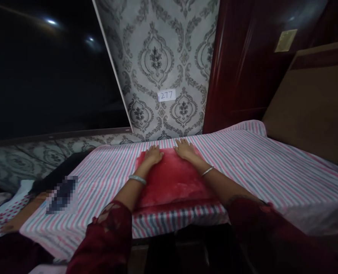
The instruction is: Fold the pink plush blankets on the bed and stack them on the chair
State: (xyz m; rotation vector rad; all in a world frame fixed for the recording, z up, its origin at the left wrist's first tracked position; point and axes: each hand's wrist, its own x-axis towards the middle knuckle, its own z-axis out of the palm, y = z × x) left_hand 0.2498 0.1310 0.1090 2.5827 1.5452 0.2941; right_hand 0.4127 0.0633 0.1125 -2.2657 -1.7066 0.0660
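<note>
A flat red plush cushion (173, 179) lies on a pink, grey and white striped bedsheet (266, 179). My left hand (153, 155) rests palm down on the cushion's far left edge, with a silver bangle on the wrist. My right hand (185, 149) lies flat on its far edge, a little to the right, also wearing a thin bangle. Both hands touch the cushion without gripping it. Maroon sleeves cover my forearms nearer the camera.
Damask wallpaper (157, 64) with a "277" label (166, 95) stands beyond the bed. A dark red door (237, 72) and a brown board (311, 102) are on the right. Dark glass (51, 68) is upper left; a blurred patch (62, 195) and dotted cloth (9, 213) are lower left.
</note>
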